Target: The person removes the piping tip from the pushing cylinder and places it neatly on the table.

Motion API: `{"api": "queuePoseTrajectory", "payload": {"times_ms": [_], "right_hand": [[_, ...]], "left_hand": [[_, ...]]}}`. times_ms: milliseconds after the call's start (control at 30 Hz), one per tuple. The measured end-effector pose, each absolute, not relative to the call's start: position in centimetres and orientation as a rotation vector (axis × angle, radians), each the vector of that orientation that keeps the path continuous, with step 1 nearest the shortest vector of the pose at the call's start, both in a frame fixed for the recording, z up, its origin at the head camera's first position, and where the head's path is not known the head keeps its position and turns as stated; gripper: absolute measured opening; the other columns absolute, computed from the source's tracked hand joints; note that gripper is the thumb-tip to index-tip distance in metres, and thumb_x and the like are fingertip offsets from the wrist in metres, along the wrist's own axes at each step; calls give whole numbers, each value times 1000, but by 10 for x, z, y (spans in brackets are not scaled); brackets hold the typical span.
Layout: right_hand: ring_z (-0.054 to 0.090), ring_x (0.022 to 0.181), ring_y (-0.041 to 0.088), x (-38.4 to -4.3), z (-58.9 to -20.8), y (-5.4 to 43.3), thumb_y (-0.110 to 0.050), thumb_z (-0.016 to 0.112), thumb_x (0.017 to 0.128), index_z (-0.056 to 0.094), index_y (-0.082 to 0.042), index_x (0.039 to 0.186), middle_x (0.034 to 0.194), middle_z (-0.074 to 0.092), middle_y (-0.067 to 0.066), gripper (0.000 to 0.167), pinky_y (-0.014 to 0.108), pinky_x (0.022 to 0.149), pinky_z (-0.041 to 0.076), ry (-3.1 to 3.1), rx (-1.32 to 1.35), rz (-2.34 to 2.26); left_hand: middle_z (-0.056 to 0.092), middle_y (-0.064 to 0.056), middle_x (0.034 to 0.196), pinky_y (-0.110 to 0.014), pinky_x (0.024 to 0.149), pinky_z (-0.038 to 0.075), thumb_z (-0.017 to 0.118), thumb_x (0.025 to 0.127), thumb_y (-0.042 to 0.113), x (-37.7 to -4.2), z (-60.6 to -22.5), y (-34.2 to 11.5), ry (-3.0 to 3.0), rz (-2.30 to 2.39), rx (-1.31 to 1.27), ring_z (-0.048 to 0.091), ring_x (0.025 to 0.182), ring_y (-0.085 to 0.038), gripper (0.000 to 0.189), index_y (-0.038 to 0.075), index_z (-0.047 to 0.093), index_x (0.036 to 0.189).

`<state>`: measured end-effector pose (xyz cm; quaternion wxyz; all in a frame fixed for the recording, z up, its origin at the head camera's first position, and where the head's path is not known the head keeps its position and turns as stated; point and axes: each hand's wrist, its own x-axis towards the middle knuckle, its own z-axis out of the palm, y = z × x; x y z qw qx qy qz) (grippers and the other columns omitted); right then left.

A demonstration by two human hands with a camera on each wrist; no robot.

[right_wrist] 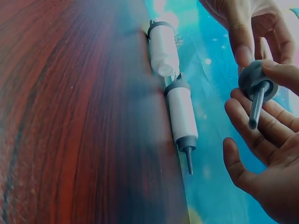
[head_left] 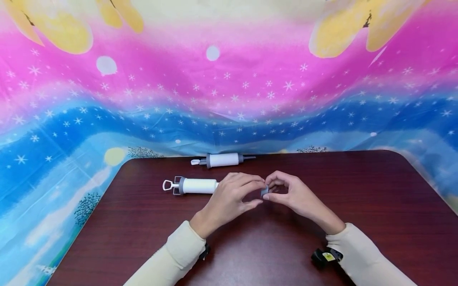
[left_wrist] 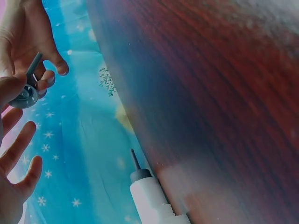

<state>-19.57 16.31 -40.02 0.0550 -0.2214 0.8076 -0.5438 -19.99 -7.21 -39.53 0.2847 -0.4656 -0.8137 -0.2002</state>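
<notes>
Between the two hands is a small grey nozzle cap with a thin spout. The right hand pinches it, thumb on one side and fingers on the other. My left hand meets it from the other side, its thumb and fingertips at the rim. A white syringe with a grey collar and a pulled-out white ring handle lies just beyond the left hand, which hides its front end in the head view. In the right wrist view that end is bare white, without a spout.
A second white syringe lies further back near the table's far edge, with a grey nozzle on its right end. The dark red-brown wooden table has rounded far corners. A patterned cloth hangs behind and beside it.
</notes>
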Motion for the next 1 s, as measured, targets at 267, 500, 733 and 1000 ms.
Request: {"api": "queuePoseTrajectory", "payload": {"times_ms": [267, 500, 733, 1000], "right_hand": [[71, 92, 15, -195, -400, 164, -13, 80, 93, 66, -7, 113, 101, 73, 9, 25, 28, 81, 58, 2424, -691, -1669], [70, 93, 15, -195, -400, 168, -13, 80, 93, 66, -6, 116, 105, 73, 9, 28, 28, 84, 58, 2453, -693, -1650], [69, 92, 15, -195, -401, 173, -9, 78, 94, 66, -4, 116, 105, 72, 10, 26, 27, 83, 58, 2465, -692, -1652], [69, 91, 15, -194, -403, 173, -7, 76, 94, 66, -5, 113, 105, 72, 10, 22, 28, 83, 58, 2467, -675, -1643]], "left_hand": [[75, 5, 118, -31, 100, 53, 89, 86, 26, -201, -396, -72, -2182, -561, -1246, 69, 112, -11, 36, 17, 76, 118], [75, 3, 118, -34, 100, 55, 89, 86, 27, -201, -393, -74, -2252, -651, -1219, 69, 110, -11, 36, 17, 76, 118], [73, 1, 119, -29, 102, 55, 87, 88, 19, -200, -391, -77, -2346, -900, -1201, 68, 113, -12, 35, 15, 75, 121], [73, 2, 118, -27, 103, 55, 84, 90, 15, -200, -389, -78, -2425, -1183, -1140, 69, 114, -14, 34, 14, 75, 123]]}}
